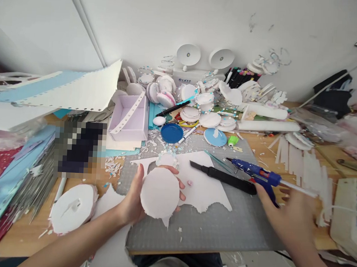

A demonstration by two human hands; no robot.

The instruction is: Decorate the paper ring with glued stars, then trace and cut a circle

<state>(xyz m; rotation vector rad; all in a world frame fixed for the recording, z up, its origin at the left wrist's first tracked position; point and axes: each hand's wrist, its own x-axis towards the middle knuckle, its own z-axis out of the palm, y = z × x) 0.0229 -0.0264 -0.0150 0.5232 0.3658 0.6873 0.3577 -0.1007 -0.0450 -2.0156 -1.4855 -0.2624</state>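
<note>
My left hand [136, 199] grips a round white foam disc [160, 193] by its edge, flat face up toward me. My right hand [294, 215] is at the blue glue gun [254, 171], with its handle between thumb and fingers. A clear glue stick [298, 188] sticks out of the gun's back end. Close to the thumb lies a black utility knife [221, 177], its blade pointing left. Beneath the knife is a white sheet [211, 197] with curved cutouts, resting on the grey cutting mat [221, 227].
Toward the wall, white discs [210, 120] are piled around a two-headed lamp [188, 55]. A lilac box [127, 135] stands left of a blue lid [171, 133]. A thick white disc [73, 207] lies at left, near metal wires [33, 191]. A power strip [346, 214] sits at right.
</note>
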